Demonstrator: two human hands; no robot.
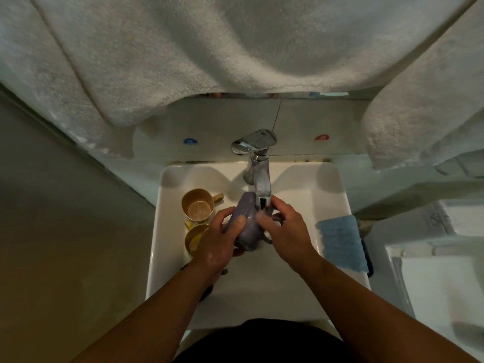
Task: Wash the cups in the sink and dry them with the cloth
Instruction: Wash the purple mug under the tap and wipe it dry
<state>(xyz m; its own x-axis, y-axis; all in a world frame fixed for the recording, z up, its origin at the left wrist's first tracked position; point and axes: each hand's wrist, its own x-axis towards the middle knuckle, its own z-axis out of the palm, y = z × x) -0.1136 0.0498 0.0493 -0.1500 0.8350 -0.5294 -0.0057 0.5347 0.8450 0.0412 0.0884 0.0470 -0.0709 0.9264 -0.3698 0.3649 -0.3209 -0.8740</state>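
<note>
A purple cup (246, 226) lies tilted in the middle of the white sink (327, 184), right under the chrome tap's spout (262, 189). My left hand (220, 237) grips its body from the left, thumb across the side. My right hand (282, 226) holds it from the right, fingers at the handle. Soap foam shows on both hands and on the cup. A tan cup (197, 206) with water in it stands upright at the sink's left. A yellow cup (192, 238) sits just in front of it, partly hidden by my left hand. A blue cloth (340, 242) lies on the sink's right rim.
Large white towels (209, 48) hang overhead and down the right side, above the tap. A grey wall runs along the left. White surfaces and a ledge (432, 271) stand to the right of the sink. A dark object (368, 255) lies under the cloth's right edge.
</note>
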